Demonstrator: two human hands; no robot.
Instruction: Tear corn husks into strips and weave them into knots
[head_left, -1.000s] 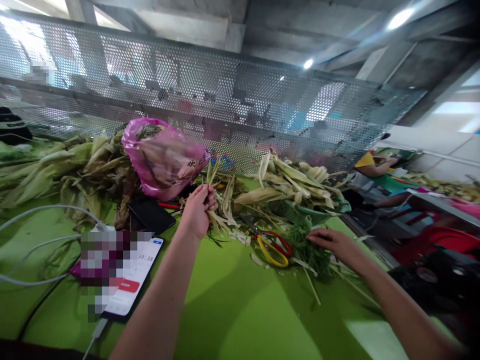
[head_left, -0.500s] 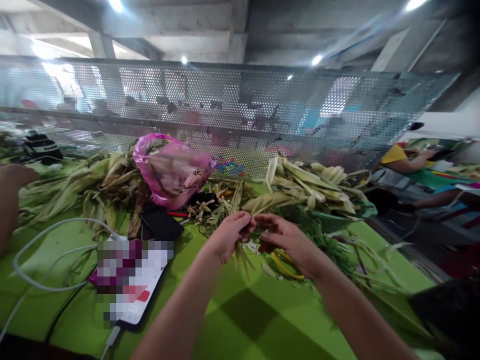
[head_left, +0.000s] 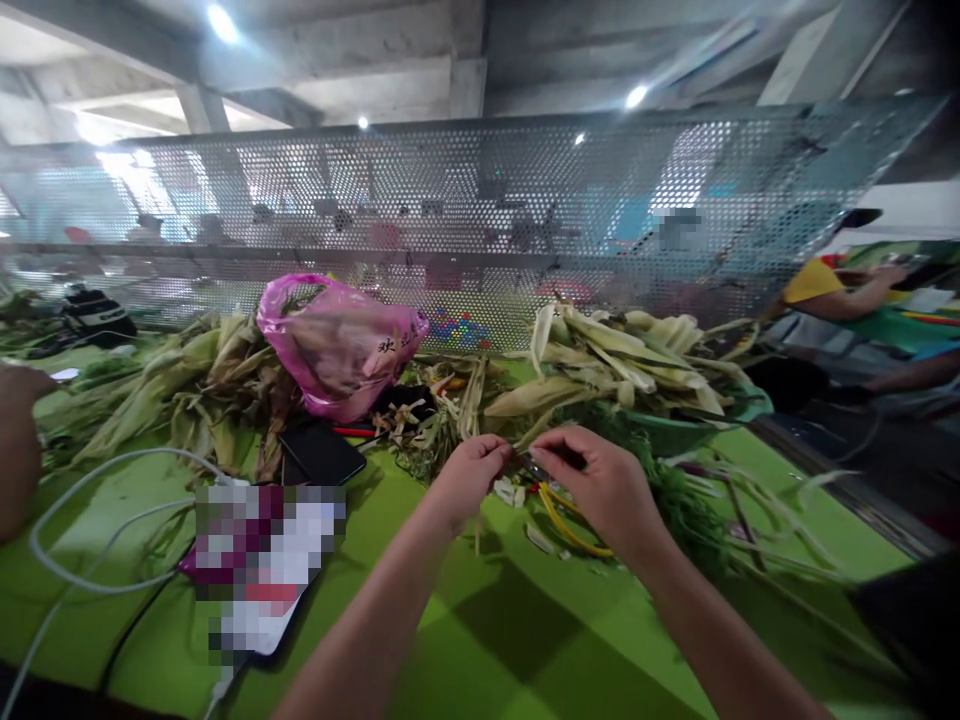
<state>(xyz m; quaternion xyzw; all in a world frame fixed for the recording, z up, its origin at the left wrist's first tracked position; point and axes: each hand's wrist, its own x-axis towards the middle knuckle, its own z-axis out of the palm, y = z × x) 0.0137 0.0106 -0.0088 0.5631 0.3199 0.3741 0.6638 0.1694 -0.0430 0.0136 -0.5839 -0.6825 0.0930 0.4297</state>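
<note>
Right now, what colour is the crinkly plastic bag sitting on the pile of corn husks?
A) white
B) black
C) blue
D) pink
D: the crinkly pink plastic bag rests on the dried corn husks, behind the black phone on the green table.

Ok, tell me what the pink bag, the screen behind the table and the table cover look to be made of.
Pink bag: thin glossy plastic film, translucent and crinkled. Screen: probably sheet metal, grey and matte, punched with even round holes. Table cover: bright green, smooth and flat with a slight sheen; plastic sheet or coated cloth, cannot tell which.
</note>
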